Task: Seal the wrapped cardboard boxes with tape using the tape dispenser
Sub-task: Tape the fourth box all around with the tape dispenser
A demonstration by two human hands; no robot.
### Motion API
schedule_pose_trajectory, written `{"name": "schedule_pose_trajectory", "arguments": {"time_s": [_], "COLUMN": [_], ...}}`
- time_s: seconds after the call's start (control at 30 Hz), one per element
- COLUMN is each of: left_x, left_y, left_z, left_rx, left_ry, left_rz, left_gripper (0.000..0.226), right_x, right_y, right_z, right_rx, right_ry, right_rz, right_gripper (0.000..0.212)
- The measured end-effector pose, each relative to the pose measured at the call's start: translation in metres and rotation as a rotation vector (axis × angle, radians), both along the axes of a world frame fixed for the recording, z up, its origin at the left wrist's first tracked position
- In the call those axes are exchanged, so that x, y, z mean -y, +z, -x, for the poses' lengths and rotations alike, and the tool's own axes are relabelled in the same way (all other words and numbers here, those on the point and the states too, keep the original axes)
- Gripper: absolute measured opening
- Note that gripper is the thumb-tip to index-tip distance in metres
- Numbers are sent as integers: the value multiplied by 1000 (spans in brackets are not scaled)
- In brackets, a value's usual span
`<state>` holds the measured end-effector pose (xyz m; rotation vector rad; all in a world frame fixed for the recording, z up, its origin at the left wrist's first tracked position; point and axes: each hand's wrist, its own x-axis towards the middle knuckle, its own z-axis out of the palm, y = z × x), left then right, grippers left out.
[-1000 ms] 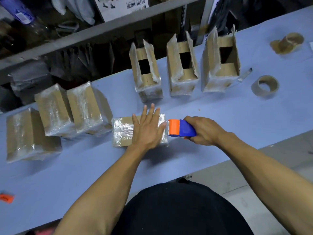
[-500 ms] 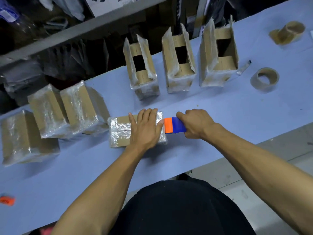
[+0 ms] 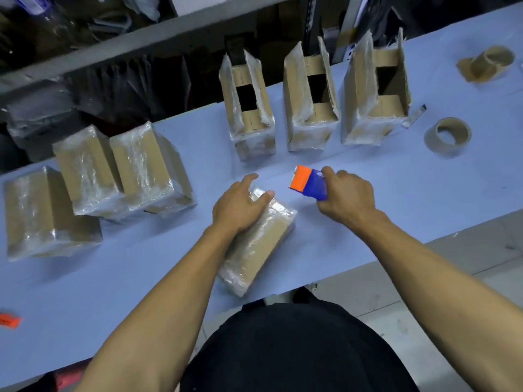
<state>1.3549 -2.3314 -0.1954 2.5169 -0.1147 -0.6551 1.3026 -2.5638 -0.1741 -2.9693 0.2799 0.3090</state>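
Pale blue and long, the bench (image 3: 368, 176) runs across the view in front of dark, cluttered metal shelving (image 3: 119, 52). At its far left edge lies a small orange tag (image 3: 10, 321), and behind that sit three closed cardboard boxes wrapped in clear film (image 3: 93, 176), side by side. Near the bench's front edge, the left hand (image 3: 240, 206) grips the far end of a flat film-wrapped cardboard box (image 3: 259, 244) that lies at a slant, fingers and thumb curled over it. Behind stand three film-wrapped cardboard boxes with open top flaps (image 3: 314, 100) in a row. Just right of the flat box and apart from it, the right hand (image 3: 348, 198) has a closed grip on the orange and blue tape dispenser (image 3: 308, 183), held above the bench. Farther right lie a brown tape roll (image 3: 448, 137) and, at the back, empty cardboard tape cores (image 3: 486, 63).
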Motion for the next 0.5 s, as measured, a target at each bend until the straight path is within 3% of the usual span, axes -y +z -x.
{"name": "schedule_pose_trajectory", "arguments": {"time_s": [0.07,0.13,0.23,0.37,0.43,0.5], "left_x": [-8,-5,8,8,3,2], "left_y": [-1,-5,-8,1,13,34], "left_z": [10,27,46,50,43,31], "left_rx": [-192,-257,-184,-112,78,190], "left_ry": [209,445,672,585,467,407], "left_rz": [337,564,629,479,391,483], "left_gripper": [33,5,17,31,43,28], "right_x": [4,2,-4,-8,-8,-7], "right_y": [3,8,15,30,37,43], "right_z": [1,4,10,13,14,14], "right_rx": [62,108,150,174,198,226], "right_ry": [-88,-149,-99,71,128,166], "right_rz": [-131,-245,-324,-312,-315,-328], "right_gripper": [37,37,38,47,47,45]}}
